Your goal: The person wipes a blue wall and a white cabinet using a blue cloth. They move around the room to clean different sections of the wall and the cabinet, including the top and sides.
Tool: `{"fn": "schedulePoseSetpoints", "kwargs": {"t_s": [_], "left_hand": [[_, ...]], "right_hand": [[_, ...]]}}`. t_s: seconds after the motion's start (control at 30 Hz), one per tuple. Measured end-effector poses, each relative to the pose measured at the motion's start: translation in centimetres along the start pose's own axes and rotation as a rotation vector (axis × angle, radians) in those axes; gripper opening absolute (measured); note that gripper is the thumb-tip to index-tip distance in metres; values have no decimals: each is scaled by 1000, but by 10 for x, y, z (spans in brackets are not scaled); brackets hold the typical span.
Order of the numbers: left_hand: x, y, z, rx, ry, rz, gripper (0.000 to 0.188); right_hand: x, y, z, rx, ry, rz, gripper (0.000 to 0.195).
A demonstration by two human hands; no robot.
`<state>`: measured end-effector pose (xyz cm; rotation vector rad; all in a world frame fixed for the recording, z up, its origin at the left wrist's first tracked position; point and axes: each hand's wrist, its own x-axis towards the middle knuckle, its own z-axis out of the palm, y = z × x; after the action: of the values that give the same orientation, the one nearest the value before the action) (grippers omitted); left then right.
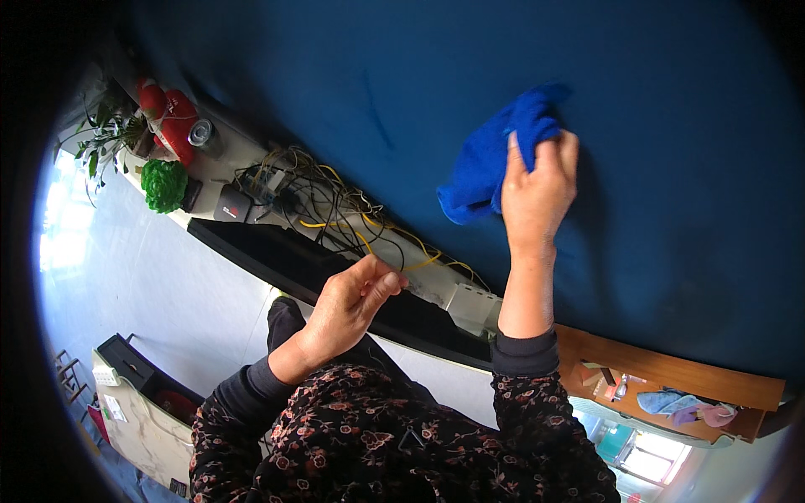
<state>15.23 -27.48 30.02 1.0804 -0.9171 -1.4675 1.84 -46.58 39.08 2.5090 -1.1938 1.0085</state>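
Observation:
My right hand (538,188) grips a bright blue cloth (481,160), bunched between thumb and fingers. The cloth lies against a dark blue wall (302,50), and part of it hangs loose to the left of the hand. Lower down, my left hand (346,308) is held over the upper edge of a black flat-screen television (277,251). Its fingers are curled and the thumb rests near the index finger, with nothing visible between them. Behind the television, a tangle of black and yellow cables (339,214) lies on a pale cabinet top (226,163).
A green cabbage-shaped ornament (164,185), a black box (233,204), a lidded jar (204,135), red ornaments (176,122) and a potted plant (104,129) stand at left. Cloths (673,402) lie on a wooden cabinet (660,358) at right. A marble-patterned table (138,415) is lower left.

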Motion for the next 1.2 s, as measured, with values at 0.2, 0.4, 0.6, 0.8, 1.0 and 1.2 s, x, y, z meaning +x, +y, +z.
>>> {"fn": "schedulePoseSetpoints", "kwargs": {"t_s": [0.2,0.4,0.6,0.8,1.0,1.2], "left_hand": [[50,52,5,674,184,564,40],[159,79,18,1359,464,1181,63],[186,62,21,1475,545,1152,66],[188,57,19,1556,618,1217,58],[186,59,20,1479,594,1199,63],[187,62,20,1499,602,1192,58]], "right_hand": [[-41,4,-12,127,-360,198,14],[-77,11,-53,177,-389,242,12],[-111,19,-69,137,-354,263,17],[-121,25,-72,159,-352,288,21],[-121,25,-69,194,-384,301,24],[-124,29,-67,191,-413,311,24]]}}
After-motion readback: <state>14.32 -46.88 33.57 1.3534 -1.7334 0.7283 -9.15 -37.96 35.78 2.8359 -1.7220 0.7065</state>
